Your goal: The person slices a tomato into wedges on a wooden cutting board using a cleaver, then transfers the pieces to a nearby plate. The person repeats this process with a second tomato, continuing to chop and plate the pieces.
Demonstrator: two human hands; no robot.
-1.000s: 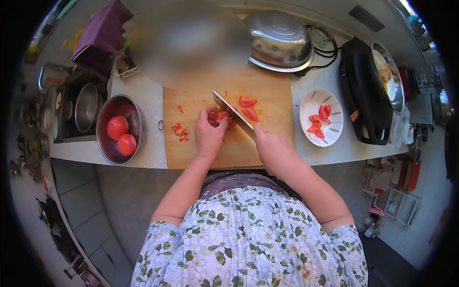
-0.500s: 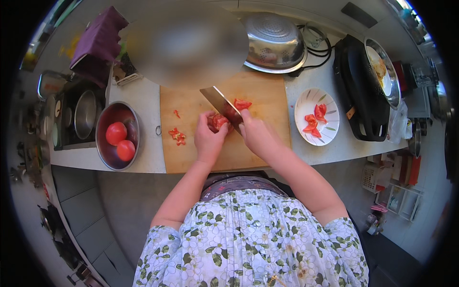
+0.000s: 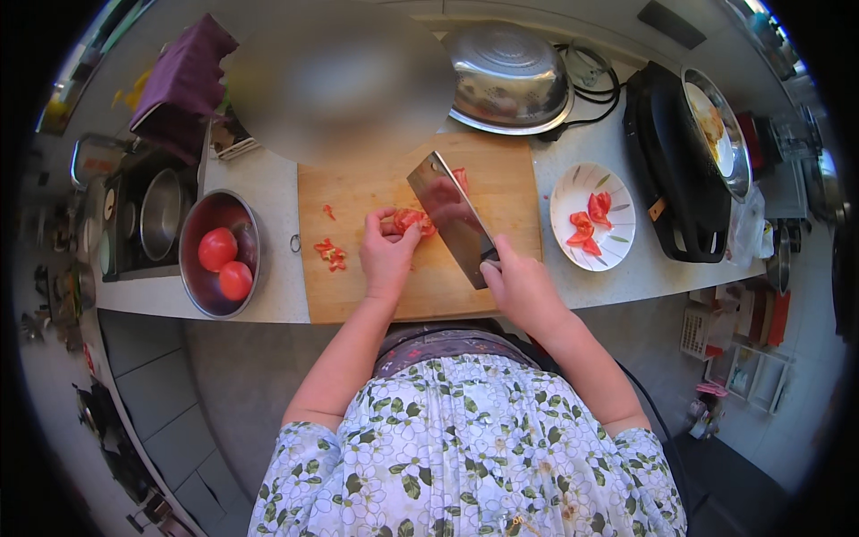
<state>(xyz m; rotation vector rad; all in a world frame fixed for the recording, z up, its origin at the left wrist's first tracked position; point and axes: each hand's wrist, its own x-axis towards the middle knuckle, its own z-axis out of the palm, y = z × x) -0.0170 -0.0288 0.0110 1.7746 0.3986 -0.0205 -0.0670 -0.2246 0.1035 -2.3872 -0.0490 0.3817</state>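
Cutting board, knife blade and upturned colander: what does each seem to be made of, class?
Cutting board: probably wood, fairly matt, judging by its warm tan colour. Knife blade: likely steel, smooth, showing reddish reflections. Colander: apparently polished metal, with bright glints; which metal is unclear.

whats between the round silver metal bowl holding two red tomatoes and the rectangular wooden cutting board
The head view shows a strip of pale countertop there, with a small thin ring close beside the wooden cutting board.

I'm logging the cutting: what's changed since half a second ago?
The right hand has drawn the knife right and toward the body, turning its broad face more into view. The left hand still holds the tomato piece; the plate and bowl stayed put.
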